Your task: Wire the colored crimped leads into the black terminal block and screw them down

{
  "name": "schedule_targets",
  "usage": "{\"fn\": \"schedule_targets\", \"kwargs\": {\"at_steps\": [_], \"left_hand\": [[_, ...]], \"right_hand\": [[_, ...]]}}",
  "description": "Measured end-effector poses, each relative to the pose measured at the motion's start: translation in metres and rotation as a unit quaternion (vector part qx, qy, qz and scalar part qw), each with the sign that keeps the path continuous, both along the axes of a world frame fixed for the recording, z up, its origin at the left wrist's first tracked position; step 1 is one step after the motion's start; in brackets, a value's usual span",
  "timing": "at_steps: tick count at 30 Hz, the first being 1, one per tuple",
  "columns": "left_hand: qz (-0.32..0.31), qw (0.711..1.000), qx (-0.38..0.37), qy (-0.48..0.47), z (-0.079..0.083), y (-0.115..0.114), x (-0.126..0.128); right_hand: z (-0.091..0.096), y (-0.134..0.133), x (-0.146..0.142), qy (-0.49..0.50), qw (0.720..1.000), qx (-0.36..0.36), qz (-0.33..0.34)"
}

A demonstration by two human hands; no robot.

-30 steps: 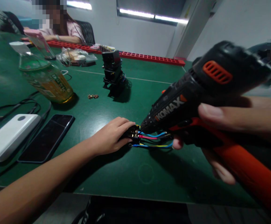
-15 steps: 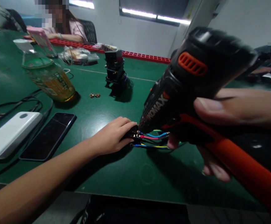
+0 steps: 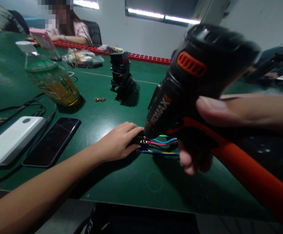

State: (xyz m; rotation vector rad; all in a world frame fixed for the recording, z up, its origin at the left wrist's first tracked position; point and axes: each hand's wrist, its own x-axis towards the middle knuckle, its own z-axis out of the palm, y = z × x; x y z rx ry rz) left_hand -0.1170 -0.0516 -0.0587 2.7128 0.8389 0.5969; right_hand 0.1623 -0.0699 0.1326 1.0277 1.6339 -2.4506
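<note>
My left hand (image 3: 120,141) grips a small black terminal block (image 3: 141,140) against the green table (image 3: 131,185), thumb and fingers on its two sides. Brass-coloured screws show on the block, and blue, red and yellow-green wires (image 3: 162,142) run from it to the right. In my right hand (image 3: 212,110) is a black and orange power screwdriver (image 3: 180,87), held by its grip with the fingers wrapped around. Its nose slants down to the block's upper edge; the bit's tip is too dark to make out.
A stack of black blocks (image 3: 120,70) stands behind a small pile of brass screws (image 3: 99,99). To the left are a phone (image 3: 52,141), a white power bank (image 3: 12,139), black cables and a drink bottle (image 3: 56,83). Across the table sits a person (image 3: 80,31).
The screwdriver's body has swung slightly left and up, its nose staying at the block. My right hand's lower fingers have curled in. The left hand stays in place.
</note>
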Motion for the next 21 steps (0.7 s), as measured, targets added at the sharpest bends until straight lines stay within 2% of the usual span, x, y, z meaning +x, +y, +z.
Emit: {"fn": "schedule_targets", "kwargs": {"at_steps": [5, 12, 17, 21], "left_hand": [[0.001, 1.0, -0.007, -0.004, 0.0, -0.003, -0.001], [-0.002, 1.0, -0.02, -0.006, 0.001, -0.001, 0.001], [-0.004, 1.0, -0.021, -0.01, 0.001, 0.001, 0.001], [-0.002, 1.0, -0.022, -0.011, 0.002, 0.001, 0.001]], "right_hand": [[0.003, -0.009, -0.006, 0.052, 0.998, 0.034, -0.012], [0.004, -0.006, -0.008, 0.037, 0.997, 0.07, 0.012], [-0.008, -0.018, -0.002, 0.028, 0.994, 0.069, -0.08], [-0.01, -0.021, -0.004, 0.035, 0.995, 0.067, -0.069]]}}
